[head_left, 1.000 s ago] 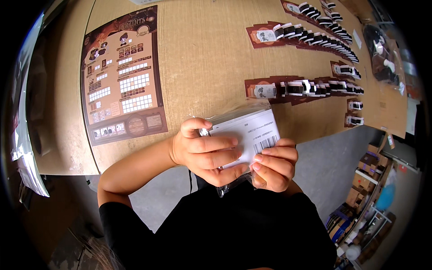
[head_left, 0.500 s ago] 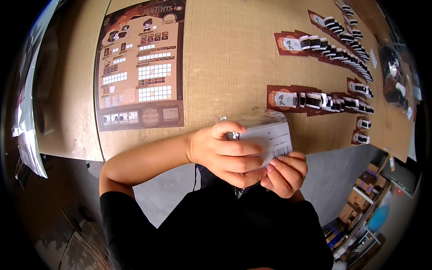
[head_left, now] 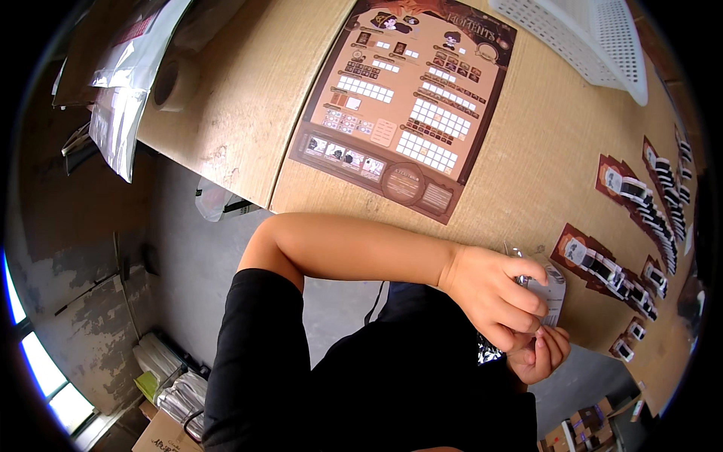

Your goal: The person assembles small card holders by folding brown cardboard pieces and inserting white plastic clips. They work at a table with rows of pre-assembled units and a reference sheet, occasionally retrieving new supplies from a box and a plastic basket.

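In front of me, at the table's near edge, I hold a small flat package (head_left: pixel 556 293) with clear film and a pale, printed face. My left hand (head_left: pixel 493 295) is closed over its near side, fingers curled across it. The fingers of my right hand (head_left: pixel 544 355) are bent and pinched together at the package's lower end, just below the left fingertips. What lies inside the package is hidden by my hands. Shiny silver film (head_left: pixel 489 349) shows beneath my left hand.
A brown printed sheet (head_left: pixel 388 129) with white grids lies flat on the wooden table (head_left: pixel 218 98). Overlapping dark red cards with black-and-white pieces (head_left: pixel 602 265) form rows at right. A white perforated basket (head_left: pixel 595 45) stands at the far right; a tape roll (head_left: pixel 175 84) and plastic bags (head_left: pixel 129 90) lie left.
The view has swung left, so the sheet, cards and my hands appear farther right. The basket and tape roll have come into sight. Both hands stay on the package.
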`<control>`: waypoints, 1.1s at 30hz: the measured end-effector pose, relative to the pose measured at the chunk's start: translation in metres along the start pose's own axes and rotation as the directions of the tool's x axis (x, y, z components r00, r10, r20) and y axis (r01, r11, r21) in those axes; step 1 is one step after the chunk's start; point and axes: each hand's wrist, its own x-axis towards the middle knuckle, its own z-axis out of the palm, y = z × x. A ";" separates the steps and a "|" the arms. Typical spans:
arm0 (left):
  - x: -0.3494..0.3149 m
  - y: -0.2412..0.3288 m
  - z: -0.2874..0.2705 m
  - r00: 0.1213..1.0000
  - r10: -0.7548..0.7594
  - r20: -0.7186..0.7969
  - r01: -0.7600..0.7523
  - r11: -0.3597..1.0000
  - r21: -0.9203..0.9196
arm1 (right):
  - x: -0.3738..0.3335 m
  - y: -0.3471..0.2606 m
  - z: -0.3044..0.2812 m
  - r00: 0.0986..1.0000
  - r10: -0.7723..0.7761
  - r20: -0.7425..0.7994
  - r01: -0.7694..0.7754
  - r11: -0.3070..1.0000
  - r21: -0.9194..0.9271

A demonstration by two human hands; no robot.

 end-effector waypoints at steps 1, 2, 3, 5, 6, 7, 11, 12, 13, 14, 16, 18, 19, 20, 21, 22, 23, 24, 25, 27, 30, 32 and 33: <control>0.000 0.000 0.002 1.000 -0.002 -0.019 0.002 1.000 -0.001 | -0.001 0.000 -0.001 1.000 0.001 0.000 -0.001 1.000 -0.010; -0.001 0.000 0.004 0.999 -0.003 -0.033 0.003 1.000 -0.002 | -0.002 0.000 -0.001 1.000 0.006 -0.006 -0.006 1.000 -0.018; -0.001 -0.001 0.005 0.999 -0.016 -0.038 0.015 0.999 -0.042 | -0.003 -0.002 0.001 0.999 0.034 -0.016 -0.034 0.999 -0.010; -0.002 -0.001 0.006 0.999 -0.017 -0.049 0.014 0.998 -0.057 | -0.004 -0.003 0.002 0.998 0.053 -0.032 -0.053 0.998 -0.016; -0.002 -0.001 0.007 0.998 -0.017 -0.057 0.013 0.998 -0.065 | -0.004 -0.003 0.002 0.997 0.061 -0.039 -0.062 0.998 -0.021; -0.003 0.000 0.008 0.998 -0.017 -0.062 0.013 0.998 -0.066 | -0.007 -0.004 0.004 0.994 0.076 -0.076 -0.078 0.997 -0.027; -0.002 -0.002 0.016 0.985 -0.034 -0.172 0.019 0.996 -0.087 | -0.009 -0.004 0.007 0.988 0.112 -0.109 -0.117 0.993 -0.035; -0.002 -0.002 0.019 0.974 -0.040 -0.221 0.019 0.995 -0.096 | -0.011 -0.003 0.008 0.986 0.108 -0.126 -0.112 0.994 -0.020; -0.003 0.000 0.020 0.974 -0.054 -0.221 0.032 0.994 -0.103 | -0.013 -0.002 0.009 0.984 0.103 -0.143 -0.105 0.994 -0.007; -0.003 0.002 0.021 0.973 -0.068 -0.221 0.045 0.993 -0.109 | -0.014 -0.002 0.010 0.982 0.100 -0.158 -0.100 0.995 0.009; -0.006 0.002 0.021 0.979 -0.085 -0.185 0.062 0.990 -0.125 | -0.016 -0.002 0.014 0.981 0.102 -0.163 -0.103 0.995 0.001; -0.008 0.003 0.016 0.989 -0.095 -0.112 0.079 0.987 -0.139 | -0.015 -0.003 0.016 0.981 0.110 -0.160 -0.112 0.994 -0.001; -0.009 0.003 0.017 0.987 -0.101 -0.127 0.081 0.985 -0.150 | -0.015 -0.004 0.018 0.981 0.116 -0.156 -0.117 0.993 -0.001; -0.009 0.003 0.019 0.984 -0.107 -0.143 0.083 0.984 -0.159 | -0.015 -0.004 0.019 0.982 0.118 -0.150 -0.119 0.993 -0.002; -0.008 0.004 0.020 0.981 -0.112 -0.158 0.085 0.982 -0.168 | -0.016 -0.005 0.020 0.982 0.122 -0.145 -0.123 0.992 0.000; -0.008 0.003 0.020 0.979 -0.122 -0.166 0.092 0.980 -0.174 | -0.016 -0.005 0.021 0.982 0.125 -0.142 -0.126 0.992 -0.001; -0.009 0.003 0.021 0.976 -0.131 -0.173 0.099 0.979 -0.179 | -0.017 -0.006 0.022 0.982 0.126 -0.139 -0.128 0.992 -0.001; -0.009 0.003 0.020 0.972 -0.141 -0.187 0.106 0.977 -0.186 | -0.015 -0.007 0.023 0.983 0.125 -0.138 -0.126 0.992 -0.002; -0.008 0.003 0.020 0.969 -0.146 -0.202 0.107 0.976 -0.192 | -0.015 -0.007 0.023 0.984 0.124 -0.131 -0.126 0.992 -0.005; -0.007 0.004 0.022 0.962 -0.161 -0.219 0.120 0.974 -0.190 | -0.016 -0.008 0.025 0.983 0.132 -0.130 -0.132 0.991 0.005; -0.007 0.005 0.024 0.957 -0.153 -0.246 0.108 0.976 -0.188 | -0.018 -0.008 0.026 0.982 0.139 -0.130 -0.138 0.990 0.018; -0.008 0.005 0.024 0.960 -0.144 -0.238 0.101 0.977 -0.186 | -0.019 -0.006 0.027 0.981 0.148 -0.122 -0.145 0.989 0.027; -0.008 0.004 0.023 0.962 -0.140 -0.233 0.097 0.978 -0.187 | -0.019 -0.006 0.027 0.981 0.151 -0.122 -0.149 0.988 0.031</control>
